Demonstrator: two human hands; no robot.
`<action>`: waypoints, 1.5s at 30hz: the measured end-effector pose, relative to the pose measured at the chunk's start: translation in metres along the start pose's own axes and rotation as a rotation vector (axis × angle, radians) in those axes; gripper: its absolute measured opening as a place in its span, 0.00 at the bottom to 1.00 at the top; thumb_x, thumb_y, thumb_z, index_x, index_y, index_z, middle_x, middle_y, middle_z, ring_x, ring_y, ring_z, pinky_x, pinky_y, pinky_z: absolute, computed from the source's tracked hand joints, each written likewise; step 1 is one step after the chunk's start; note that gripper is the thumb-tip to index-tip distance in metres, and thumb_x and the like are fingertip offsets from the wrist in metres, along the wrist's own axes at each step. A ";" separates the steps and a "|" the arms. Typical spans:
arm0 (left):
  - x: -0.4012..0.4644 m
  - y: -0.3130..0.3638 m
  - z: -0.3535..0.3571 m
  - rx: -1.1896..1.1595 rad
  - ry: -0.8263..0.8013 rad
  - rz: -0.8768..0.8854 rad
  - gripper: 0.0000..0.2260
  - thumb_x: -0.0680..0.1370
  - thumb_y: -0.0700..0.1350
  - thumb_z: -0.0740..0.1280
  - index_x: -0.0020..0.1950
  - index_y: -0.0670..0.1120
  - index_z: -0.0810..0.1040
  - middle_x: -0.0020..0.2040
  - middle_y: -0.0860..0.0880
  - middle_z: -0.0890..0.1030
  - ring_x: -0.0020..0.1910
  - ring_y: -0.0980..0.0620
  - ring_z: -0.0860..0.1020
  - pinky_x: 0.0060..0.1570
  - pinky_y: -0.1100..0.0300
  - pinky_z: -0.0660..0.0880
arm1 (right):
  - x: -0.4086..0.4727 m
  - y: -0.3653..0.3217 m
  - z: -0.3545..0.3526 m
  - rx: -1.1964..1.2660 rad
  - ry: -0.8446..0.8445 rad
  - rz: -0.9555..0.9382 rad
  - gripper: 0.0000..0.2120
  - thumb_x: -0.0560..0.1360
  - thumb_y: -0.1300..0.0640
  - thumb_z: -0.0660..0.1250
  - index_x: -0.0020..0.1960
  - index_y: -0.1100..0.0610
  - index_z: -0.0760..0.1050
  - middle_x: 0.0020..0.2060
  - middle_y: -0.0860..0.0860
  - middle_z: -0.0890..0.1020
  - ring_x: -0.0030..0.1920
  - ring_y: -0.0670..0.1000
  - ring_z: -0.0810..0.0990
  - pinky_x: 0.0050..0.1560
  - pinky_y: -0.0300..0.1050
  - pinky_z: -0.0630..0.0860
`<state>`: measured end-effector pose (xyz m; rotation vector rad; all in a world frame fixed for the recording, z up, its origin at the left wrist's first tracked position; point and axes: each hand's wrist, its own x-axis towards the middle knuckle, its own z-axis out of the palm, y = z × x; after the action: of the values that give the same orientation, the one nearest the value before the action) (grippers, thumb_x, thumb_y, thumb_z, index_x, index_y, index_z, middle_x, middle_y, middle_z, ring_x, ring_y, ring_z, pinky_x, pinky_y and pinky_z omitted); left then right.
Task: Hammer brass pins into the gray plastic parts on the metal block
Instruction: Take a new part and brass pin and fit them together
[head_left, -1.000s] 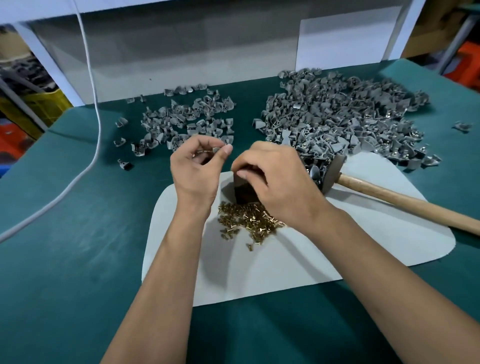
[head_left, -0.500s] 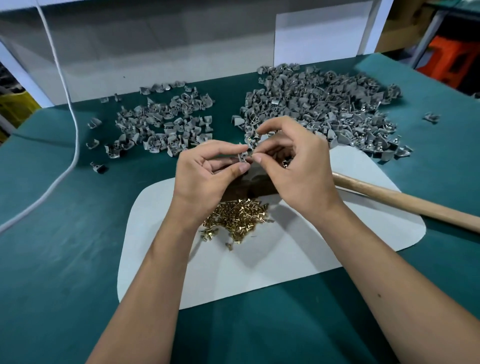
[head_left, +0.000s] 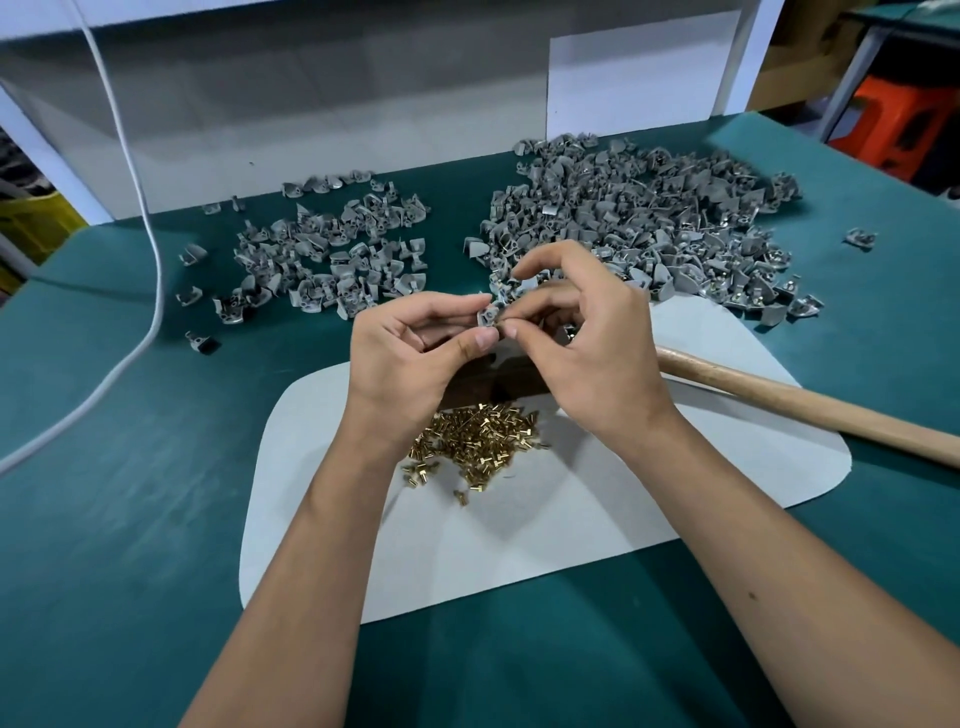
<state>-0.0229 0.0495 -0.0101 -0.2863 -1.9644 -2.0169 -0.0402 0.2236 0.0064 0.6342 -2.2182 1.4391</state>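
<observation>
You've got both hands up off the desk (head_left: 156, 519), working right above the metal block (head_left: 488, 382), which makes sense: the part has a short drop to where it gets hammered. Your left hand (head_left: 410, 358) pinches one gray plastic part (head_left: 489, 315) between thumb and fingertip, so that grip is closed on the part. Your right hand (head_left: 582, 353) comes in from the other side with thumb and forefinger pinched at the part's edge. My guess is you're feeding a brass pin into its hole, but the pin itself is too small to make out, so I can't tell what that grip actually holds beyond touching the part.

The block sits mostly hidden under your hands, at the far edge of the pale mat (head_left: 519, 545). The loose brass pins (head_left: 475, 441) lie in a heap on the mat just in front of the block, a short reach for your right hand. The hammer's wooden handle (head_left: 805, 408) lies across the mat's right side, pointing toward the block, easy to grab once the pin is started; its head is behind your hand.

No real containers here, everything's in open heaps. The big pile of gray parts (head_left: 649, 228) sits beyond the block to the right, and a smaller, thinner pile (head_left: 332, 260) to the left. I'd guess one is stock and the other finished, but can't tell which from here. A white cable (head_left: 140, 197) trails across the left of the desk, well clear of the work.
</observation>
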 end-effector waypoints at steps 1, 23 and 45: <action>0.000 0.000 0.000 -0.006 0.010 -0.007 0.14 0.68 0.37 0.79 0.52 0.42 0.85 0.46 0.46 0.88 0.46 0.48 0.86 0.50 0.57 0.83 | 0.000 0.000 0.001 0.009 0.002 0.000 0.17 0.71 0.62 0.76 0.57 0.52 0.77 0.38 0.41 0.86 0.48 0.40 0.85 0.56 0.43 0.79; -0.006 0.002 0.004 -0.094 0.056 -0.077 0.12 0.62 0.39 0.82 0.43 0.46 0.87 0.42 0.43 0.87 0.42 0.48 0.86 0.49 0.52 0.84 | -0.004 0.003 0.008 -0.078 -0.064 -0.208 0.11 0.68 0.74 0.67 0.40 0.60 0.73 0.35 0.49 0.77 0.37 0.48 0.75 0.36 0.39 0.71; -0.003 0.006 0.001 -0.077 0.011 -0.094 0.16 0.67 0.32 0.78 0.53 0.40 0.84 0.44 0.46 0.87 0.43 0.52 0.85 0.47 0.62 0.81 | -0.002 0.005 -0.001 -0.129 0.008 -0.223 0.03 0.75 0.63 0.75 0.48 0.61 0.85 0.44 0.50 0.85 0.46 0.46 0.82 0.51 0.39 0.78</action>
<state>-0.0180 0.0510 -0.0054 -0.2033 -1.9306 -2.1509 -0.0417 0.2261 0.0022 0.8012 -2.1366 1.1763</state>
